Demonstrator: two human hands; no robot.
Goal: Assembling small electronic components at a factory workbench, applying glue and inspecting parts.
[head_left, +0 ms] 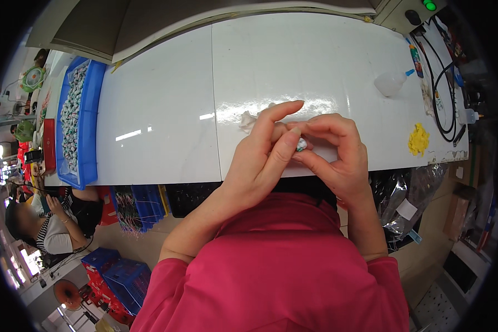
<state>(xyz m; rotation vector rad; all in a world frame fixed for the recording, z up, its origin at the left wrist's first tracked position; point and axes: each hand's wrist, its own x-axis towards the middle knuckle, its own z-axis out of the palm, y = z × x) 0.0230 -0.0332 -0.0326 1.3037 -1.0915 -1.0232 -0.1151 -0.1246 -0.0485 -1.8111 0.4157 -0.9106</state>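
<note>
Both hands meet just above the near edge of the white table (166, 110), and between them sits one small part (301, 145), white with a touch of green. On the left hand (260, 160) the thumb and middle finger are pinched toward the part while the forefinger stands out straight, pointing away over the table. On the right hand (340, 157) the fingers are curled in tight, with the tips pressed to the part from the other side, so the part is held by both hands at once. Most of the part is covered by the fingertips, and its shape is hard to make out; it may be a small wrapped coil. Just behind the left forefinger lies one crumpled white scrap (248, 120), partly hidden by the hand. At the left end of the table stands one blue tray (92, 110) filled with many small whitish-green pieces, too many and too small to count. Toward the right end lie one clear squeeze bottle (392, 83) with a blue tip, one yellow clump (419, 139) and a loop of black cable (442, 99). Two blue crates (122, 274) stand on the floor at lower left, cut off in part by the pink sleeve (271, 276).
</note>
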